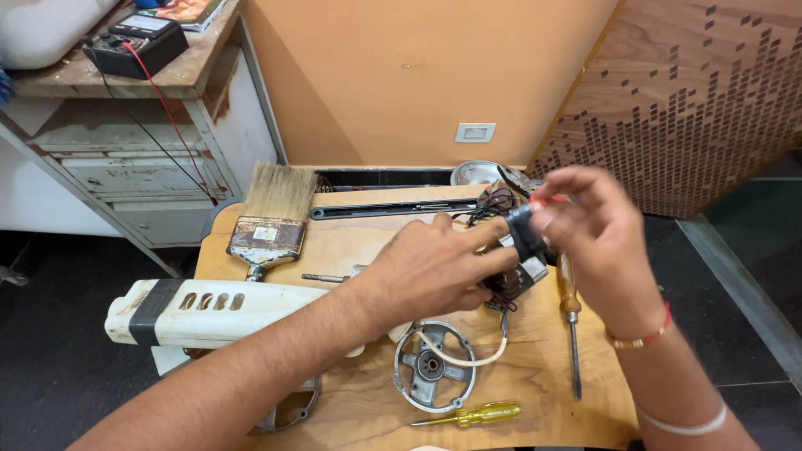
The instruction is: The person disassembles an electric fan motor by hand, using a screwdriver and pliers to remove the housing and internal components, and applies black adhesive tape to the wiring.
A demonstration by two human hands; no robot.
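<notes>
Both hands meet over the far right part of a wooden table (368, 401). The left hand (430, 271) grips a small motor (514, 280) with dark windings, fingers curled around its near side. The right hand (597, 238) pinches a black part (525, 234) on top of the motor between thumb and fingertips, closed narrowly on it. A white cord (468, 361) runs from the motor down toward a round metal bracket (433, 367), which lies just near of the motor. A yellow screwdriver (472, 414) lies beyond the bracket toward the near edge. An amber-handled screwdriver (571, 321) lies right of the motor, under the right hand. A wide paintbrush (271, 221) rests well left of the motor, and a white housing (205, 311) lies left of the bracket.
</notes>
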